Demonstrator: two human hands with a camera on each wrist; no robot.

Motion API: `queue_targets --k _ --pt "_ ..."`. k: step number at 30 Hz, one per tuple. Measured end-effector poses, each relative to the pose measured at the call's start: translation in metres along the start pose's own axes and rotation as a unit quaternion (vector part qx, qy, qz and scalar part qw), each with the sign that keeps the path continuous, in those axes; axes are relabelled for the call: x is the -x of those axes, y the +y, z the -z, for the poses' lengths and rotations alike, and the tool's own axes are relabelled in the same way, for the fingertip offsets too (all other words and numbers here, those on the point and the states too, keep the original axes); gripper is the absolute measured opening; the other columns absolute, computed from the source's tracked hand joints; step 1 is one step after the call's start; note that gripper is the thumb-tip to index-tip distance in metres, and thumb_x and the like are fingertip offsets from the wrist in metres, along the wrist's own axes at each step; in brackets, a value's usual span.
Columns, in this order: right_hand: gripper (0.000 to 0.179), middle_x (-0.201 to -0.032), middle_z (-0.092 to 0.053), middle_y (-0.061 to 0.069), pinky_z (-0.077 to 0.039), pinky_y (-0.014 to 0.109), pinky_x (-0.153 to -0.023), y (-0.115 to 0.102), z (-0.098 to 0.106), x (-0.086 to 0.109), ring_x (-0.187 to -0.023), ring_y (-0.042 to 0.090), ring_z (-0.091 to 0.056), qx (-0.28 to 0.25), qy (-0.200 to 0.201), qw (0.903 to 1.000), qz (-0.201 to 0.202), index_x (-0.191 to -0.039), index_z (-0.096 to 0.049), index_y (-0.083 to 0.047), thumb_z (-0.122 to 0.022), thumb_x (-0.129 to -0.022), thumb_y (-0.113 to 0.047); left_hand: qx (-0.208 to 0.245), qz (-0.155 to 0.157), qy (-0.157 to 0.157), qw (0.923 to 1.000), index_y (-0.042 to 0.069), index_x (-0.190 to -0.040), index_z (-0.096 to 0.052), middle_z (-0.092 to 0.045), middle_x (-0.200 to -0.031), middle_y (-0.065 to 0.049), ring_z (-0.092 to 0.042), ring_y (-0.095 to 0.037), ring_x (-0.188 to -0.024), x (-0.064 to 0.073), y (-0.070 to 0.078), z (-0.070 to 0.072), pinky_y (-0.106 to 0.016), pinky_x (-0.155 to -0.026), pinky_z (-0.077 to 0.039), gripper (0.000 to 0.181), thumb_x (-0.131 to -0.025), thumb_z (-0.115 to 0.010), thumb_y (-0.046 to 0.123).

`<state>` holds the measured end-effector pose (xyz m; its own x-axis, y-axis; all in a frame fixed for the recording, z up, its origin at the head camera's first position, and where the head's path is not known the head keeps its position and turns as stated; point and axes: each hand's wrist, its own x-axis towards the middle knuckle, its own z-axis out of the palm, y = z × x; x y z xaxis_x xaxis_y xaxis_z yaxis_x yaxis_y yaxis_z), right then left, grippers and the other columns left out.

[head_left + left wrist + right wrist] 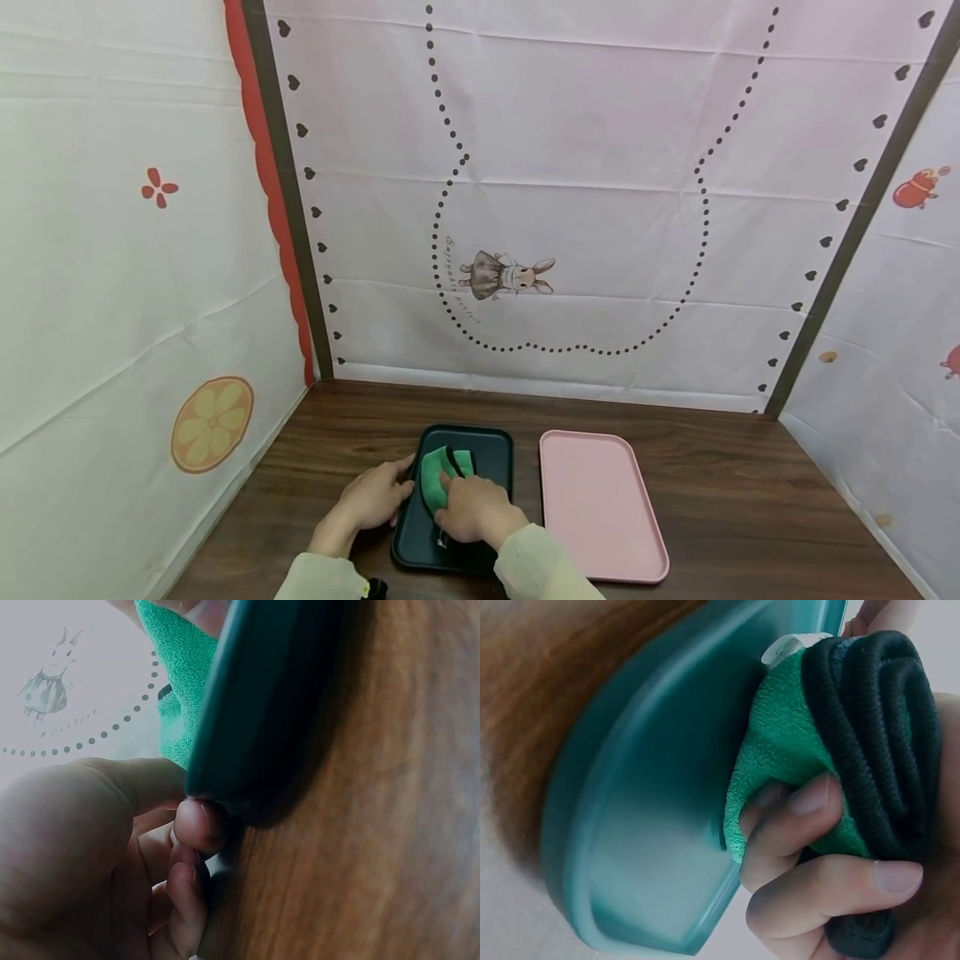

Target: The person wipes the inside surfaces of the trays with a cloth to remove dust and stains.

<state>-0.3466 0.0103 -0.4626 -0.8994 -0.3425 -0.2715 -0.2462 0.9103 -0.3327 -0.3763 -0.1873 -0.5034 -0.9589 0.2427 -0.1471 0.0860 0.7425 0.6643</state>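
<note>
Your right hand [472,510] clamps its fingers on a dark-edged green terry cloth [433,478] inside a dark teal rectangular tray [497,458]; your left hand [371,497] pinches that tray's rim near nine o'clock. A pink rectangular tray [600,510] lies at its three o'clock on the brown wood-grain desk [738,492].

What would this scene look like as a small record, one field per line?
Left hand grip: pinches the left rim of the dark green tray
Right hand grip: holds the green cloth over that tray
Cloth detail: bunched, with dark edging
Beside it: pink tray, to the right
Surface: brown wood-grain table
Backdrop: pale sheet with a printed rabbit
</note>
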Motion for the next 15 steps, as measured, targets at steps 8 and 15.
queue_targets --k 8,15 --pt "0.058 -0.128 -0.074 0.004 -0.062 0.049 -0.088 -0.0049 -0.0027 0.0072 -0.113 0.031 -0.071 0.02 -0.001 0.9997 0.01 -0.153 -0.053 -0.026 -0.066 -0.099 -0.041 0.01 -0.005 -0.003 0.9999 0.012 -0.158 -0.045 -0.06 -0.052 -0.003 -0.047 -0.015 -0.042 -0.0005 -0.001 -0.0006 -0.029 -0.044 -0.036 0.055 -0.105 -0.057 0.022" --pt "0.059 -0.126 -0.075 0.005 -0.061 0.05 -0.089 -0.0082 -0.0061 0.0106 -0.114 0.031 -0.071 0.025 0.002 0.9997 0.005 -0.154 -0.052 -0.026 -0.067 -0.098 -0.042 0.013 -0.012 -0.004 0.9998 0.011 -0.158 -0.045 -0.061 -0.052 -0.003 -0.048 -0.015 -0.042 -0.0004 -0.0008 0.0001 -0.029 -0.044 -0.036 0.055 -0.105 -0.057 0.021"
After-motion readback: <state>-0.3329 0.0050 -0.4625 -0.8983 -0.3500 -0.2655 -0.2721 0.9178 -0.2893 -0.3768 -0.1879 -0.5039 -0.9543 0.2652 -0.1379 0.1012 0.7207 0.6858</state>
